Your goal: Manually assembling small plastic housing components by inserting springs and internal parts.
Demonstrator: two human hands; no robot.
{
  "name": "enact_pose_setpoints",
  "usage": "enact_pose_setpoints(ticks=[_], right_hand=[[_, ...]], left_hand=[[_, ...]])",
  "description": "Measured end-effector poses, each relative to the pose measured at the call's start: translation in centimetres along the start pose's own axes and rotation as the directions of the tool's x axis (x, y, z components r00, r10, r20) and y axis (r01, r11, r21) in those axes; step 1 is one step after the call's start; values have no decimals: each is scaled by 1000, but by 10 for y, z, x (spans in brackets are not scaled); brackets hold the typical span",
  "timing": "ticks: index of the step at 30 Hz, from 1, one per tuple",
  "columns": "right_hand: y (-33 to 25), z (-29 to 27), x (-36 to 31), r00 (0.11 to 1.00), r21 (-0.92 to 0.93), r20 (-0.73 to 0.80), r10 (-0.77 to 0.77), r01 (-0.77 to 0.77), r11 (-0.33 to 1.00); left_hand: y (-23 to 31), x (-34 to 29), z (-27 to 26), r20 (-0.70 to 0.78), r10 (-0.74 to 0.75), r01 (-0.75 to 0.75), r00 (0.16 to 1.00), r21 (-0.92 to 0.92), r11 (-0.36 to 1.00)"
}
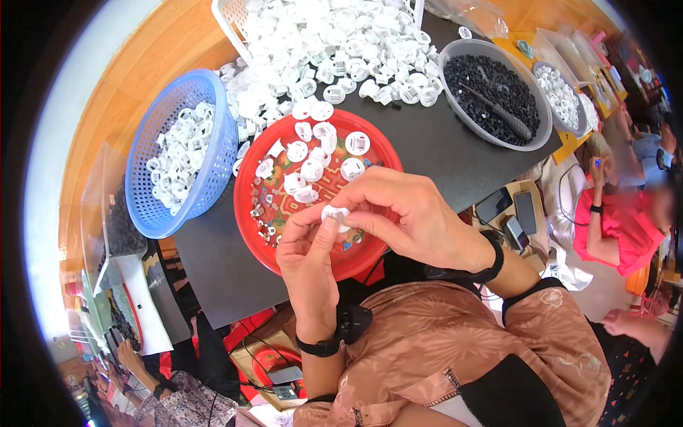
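Small white piece held in two-handed fingertip contact. Nearest the wearer, the left hand [311, 274] pinches the white piece [334, 212] narrowly between thumb and fingers; the right hand [420, 217] closes on its right side with thumb and forefinger, the exact contact partly hidden. The piece lies between the two sets of fingertips, above the lower middle of the red tray [241, 206]. Good handling, by judgement, calls for a steady left pinch at the rim, light and straight pressure from the right fingertips, and work kept over the tray to catch anything dropped. The piece's rounded broad face appears turned up toward the wearer; its outline is nearly round where visible, so no clear long axis can be told. Beyond the hands, the tray bears loose white discs [358, 143], lying at mixed angles. Left of it stands a blue basket [221, 153] of white parts; farther off, a large pile [327, 43] of white parts spreads over the dark table [434, 135]. At far right, a grey bowl [546, 127] contains black bits [484, 78] and a dark, elongated tool [504, 115].
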State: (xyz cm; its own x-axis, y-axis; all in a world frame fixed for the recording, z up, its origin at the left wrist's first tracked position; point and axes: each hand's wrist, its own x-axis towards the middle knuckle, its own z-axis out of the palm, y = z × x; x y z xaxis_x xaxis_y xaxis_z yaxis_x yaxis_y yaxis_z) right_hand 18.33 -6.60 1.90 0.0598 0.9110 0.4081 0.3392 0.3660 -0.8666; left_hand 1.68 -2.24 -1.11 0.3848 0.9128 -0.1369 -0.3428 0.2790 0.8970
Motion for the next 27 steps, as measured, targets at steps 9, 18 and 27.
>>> enact_pose_setpoints(ticks=[9, 18, 27], right_hand=[[6, 0, -2, 966, 164, -31, 256, -248, 955], [11, 3, -1, 961, 302, -27, 276, -255, 919], [8, 1, 5, 922, 516, 107, 372, -372, 772]], left_hand=[[0, -3, 6, -22, -32, 32, 999, -42, 999], [-2, -3, -2, 35, -8, 9, 999, -30, 1000], [4, -5, 4, 16, 26, -26, 1000, -10, 1000]])
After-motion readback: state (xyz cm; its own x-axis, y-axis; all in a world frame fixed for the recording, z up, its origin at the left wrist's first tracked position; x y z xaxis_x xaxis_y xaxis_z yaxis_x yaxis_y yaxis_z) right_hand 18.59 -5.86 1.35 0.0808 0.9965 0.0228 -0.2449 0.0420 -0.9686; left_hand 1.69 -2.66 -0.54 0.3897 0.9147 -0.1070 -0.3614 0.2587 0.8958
